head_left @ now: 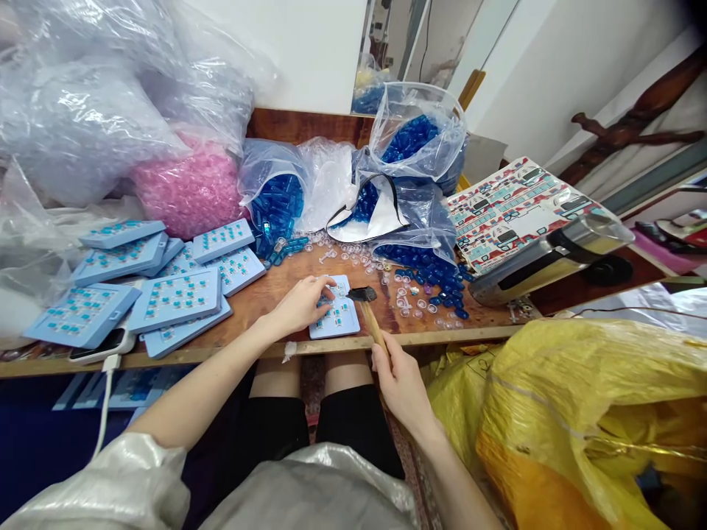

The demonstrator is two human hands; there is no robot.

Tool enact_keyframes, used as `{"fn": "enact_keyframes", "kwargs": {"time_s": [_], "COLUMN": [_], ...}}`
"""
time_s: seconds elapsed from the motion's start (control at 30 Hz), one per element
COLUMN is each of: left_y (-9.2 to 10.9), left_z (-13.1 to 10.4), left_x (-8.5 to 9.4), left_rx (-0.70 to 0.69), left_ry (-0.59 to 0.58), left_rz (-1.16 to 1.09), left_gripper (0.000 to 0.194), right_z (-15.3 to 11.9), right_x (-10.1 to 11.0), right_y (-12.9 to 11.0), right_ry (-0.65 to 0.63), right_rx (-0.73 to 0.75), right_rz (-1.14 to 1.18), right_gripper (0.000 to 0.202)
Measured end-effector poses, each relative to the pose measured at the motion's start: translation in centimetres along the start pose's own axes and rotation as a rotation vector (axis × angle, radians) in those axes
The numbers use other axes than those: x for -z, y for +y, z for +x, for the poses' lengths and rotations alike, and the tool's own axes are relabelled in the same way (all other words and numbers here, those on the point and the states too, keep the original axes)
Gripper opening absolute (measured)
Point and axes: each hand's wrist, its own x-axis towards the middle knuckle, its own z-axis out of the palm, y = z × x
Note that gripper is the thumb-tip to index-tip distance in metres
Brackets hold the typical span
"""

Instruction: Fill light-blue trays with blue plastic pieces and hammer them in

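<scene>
A light blue plastic panel (347,322) with small clear and blue pieces on it lies at the table's front edge. My left hand (298,305) rests over its left side, the fingertips bent together at the surface; whatever they pinch is too small to make out. In my right hand (398,379) is a hammer (374,324), gripped low on its wooden handle. Its dark head hangs over the panel's right edge, close beside the left fingertips.
Several finished-looking blue panels (177,298) are piled at left beside a white-cabled device (104,346). Behind are bags of blue pieces (276,206) and pink pieces (185,184). Loose blue pieces (442,283) and clear discs lie right, near a steel flask (546,258) and sticker sheets (513,213).
</scene>
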Motion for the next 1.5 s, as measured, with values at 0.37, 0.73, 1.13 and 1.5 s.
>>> {"fn": "enact_keyframes", "kwargs": {"time_s": [0.37, 0.73, 1.13, 1.5], "left_y": [-1.0, -3.3, -0.6, -1.0], "left_z": [1.4, 11.8, -1.8, -3.7], "left_x": [0.5, -1.4, 1.6, -0.9], "left_rx": [-0.038, -0.164, 0.138, 0.058], "left_ry": [0.092, 0.023, 0.137, 0.183], "left_rz": [-0.006, 0.366, -0.375, -0.100], "left_gripper": [0.037, 0.020, 0.026, 0.022], "right_z": [0.7, -0.4, -0.5, -1.0], "right_x": [0.9, 0.7, 0.0, -0.1], "right_y": [-1.2, 0.7, 1.4, -0.5], "right_ry": [0.041, 0.054, 0.025, -0.005], "right_rx": [0.030, -0.055, -0.081, 0.018], "right_rz": [-0.010, 0.024, 0.069, 0.030], "right_gripper": [0.033, 0.035, 0.037, 0.036]}}
